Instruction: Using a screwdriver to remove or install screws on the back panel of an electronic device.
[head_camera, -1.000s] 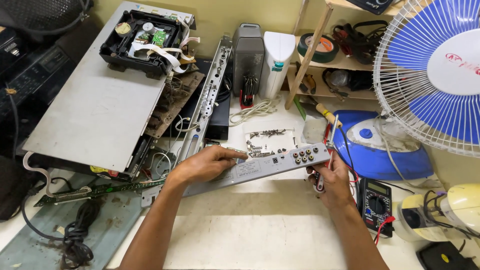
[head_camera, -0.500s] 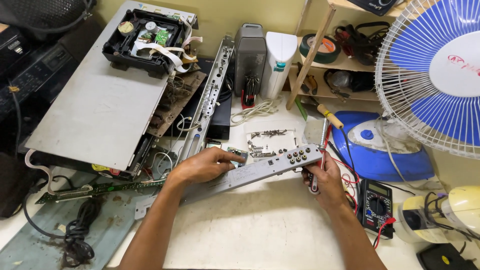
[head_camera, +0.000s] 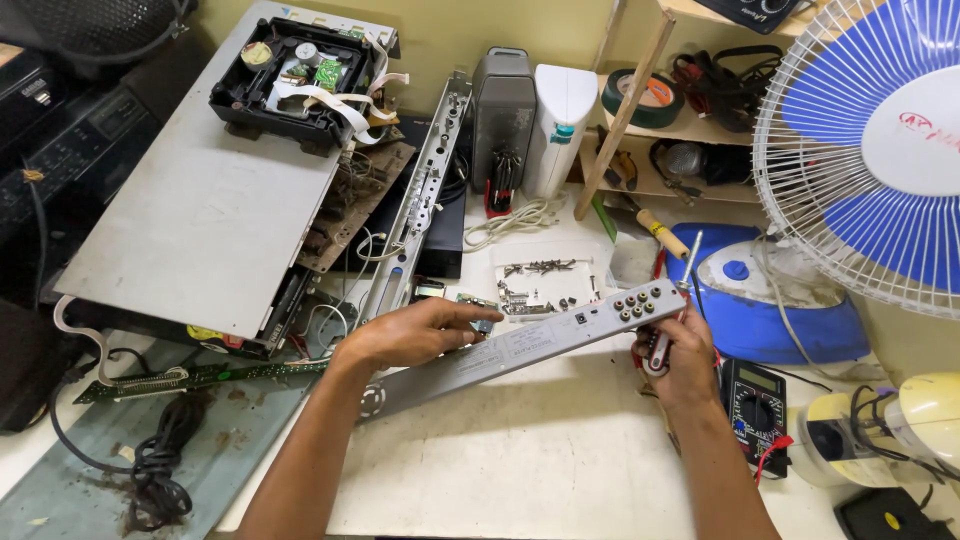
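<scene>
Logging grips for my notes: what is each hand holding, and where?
Left hand grips the long grey metal panel mid-length; right hand holds a red-handled screwdriver by its handle.

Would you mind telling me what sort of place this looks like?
Probably an electronics repair bench: an opened disc player chassis, a multimeter, loose screws on paper, and both hands on a grey rear panel.
</scene>
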